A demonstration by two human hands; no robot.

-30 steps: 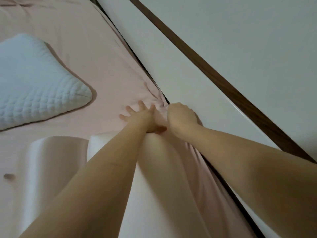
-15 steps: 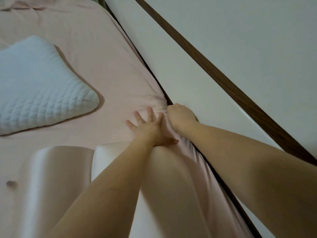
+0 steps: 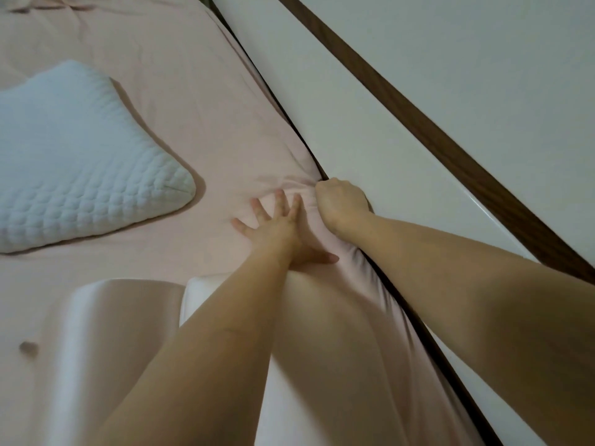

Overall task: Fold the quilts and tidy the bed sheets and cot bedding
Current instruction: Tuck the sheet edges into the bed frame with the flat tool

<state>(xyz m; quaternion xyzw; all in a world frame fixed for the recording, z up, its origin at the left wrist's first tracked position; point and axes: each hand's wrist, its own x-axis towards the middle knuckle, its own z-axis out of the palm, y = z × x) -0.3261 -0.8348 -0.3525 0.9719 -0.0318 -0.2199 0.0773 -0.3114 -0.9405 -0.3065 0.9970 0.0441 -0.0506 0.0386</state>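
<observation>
The pink sheet (image 3: 199, 130) covers the mattress across the left and middle of the view, bunched into small wrinkles at its right edge where it meets the white bed frame (image 3: 338, 130). My left hand (image 3: 277, 226) presses flat on the sheet with fingers spread wide, just beside my right hand (image 3: 339, 204), which is curled into a fist at the sheet's edge by the dark gap, though I cannot tell whether it pinches the fabric. A white quilted pillow (image 3: 74, 162) lies on the sheet to the left, well apart from my hands, and a smooth pale pillow (image 3: 106, 333) sits nearest me under my left forearm.
</observation>
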